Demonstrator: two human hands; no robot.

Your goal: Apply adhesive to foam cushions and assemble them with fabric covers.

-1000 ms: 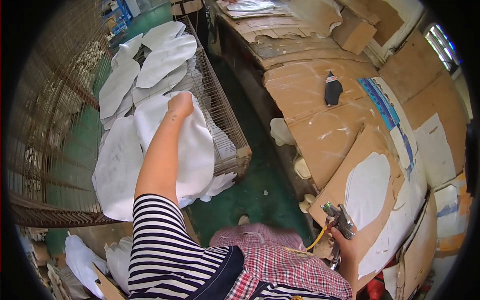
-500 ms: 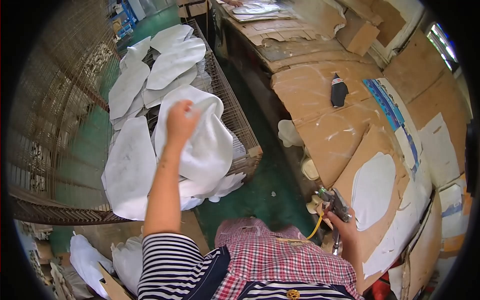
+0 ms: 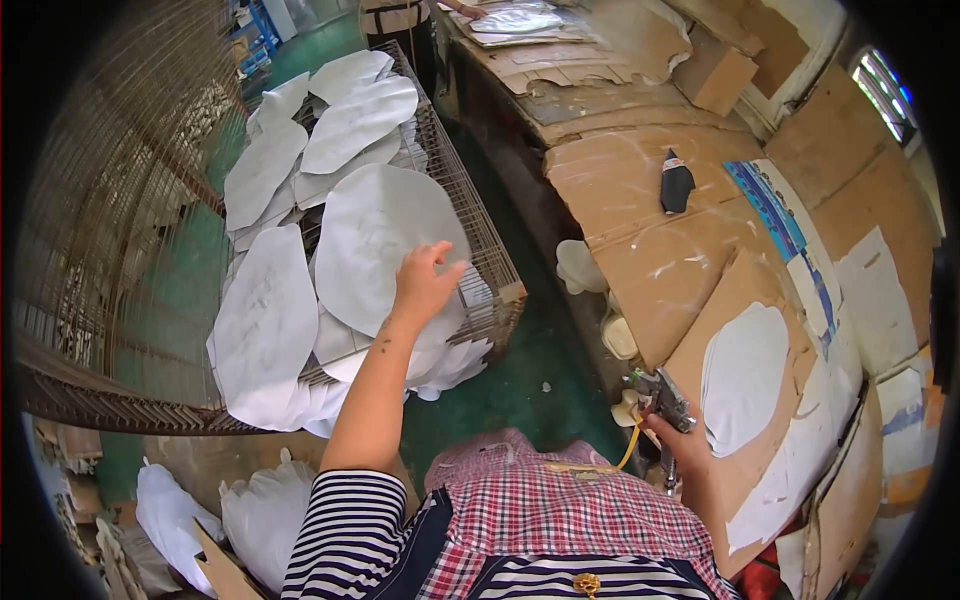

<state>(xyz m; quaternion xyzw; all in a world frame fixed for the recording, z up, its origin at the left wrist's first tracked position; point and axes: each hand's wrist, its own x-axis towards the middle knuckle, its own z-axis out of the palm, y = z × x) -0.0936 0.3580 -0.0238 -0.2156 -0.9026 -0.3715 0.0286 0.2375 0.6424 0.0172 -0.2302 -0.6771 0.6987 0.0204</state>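
My left hand [image 3: 428, 287] is over the right edge of a large white oval sheet [image 3: 380, 225], fingers apart and holding nothing. I cannot tell whether the fingertips touch it. The sheet lies flat on a wire rack [image 3: 478, 215] among several similar white pieces, one a long oval [image 3: 265, 330] to its left. My right hand [image 3: 690, 445] is wrapped round a metal spray gun [image 3: 668, 398] with a yellow hose [image 3: 631, 447] running from it. Beside that hand, a small stack of white oval sheets [image 3: 745, 375] rests on the cardboard-covered bench [image 3: 640, 240].
A dark wrapped object [image 3: 676, 183] sits on the bench. Another wire rack [image 3: 130, 260] stands upright at the left. White plastic bags [image 3: 265, 520] are on the lower left floor. At the far end a person [image 3: 400, 25] reaches onto the bench.
The large white sheet, folded and rumpled before, now lies spread flat on the rack. My left hand has moved right and nearer, its fingers now apart. My right hand keeps the spray gun.
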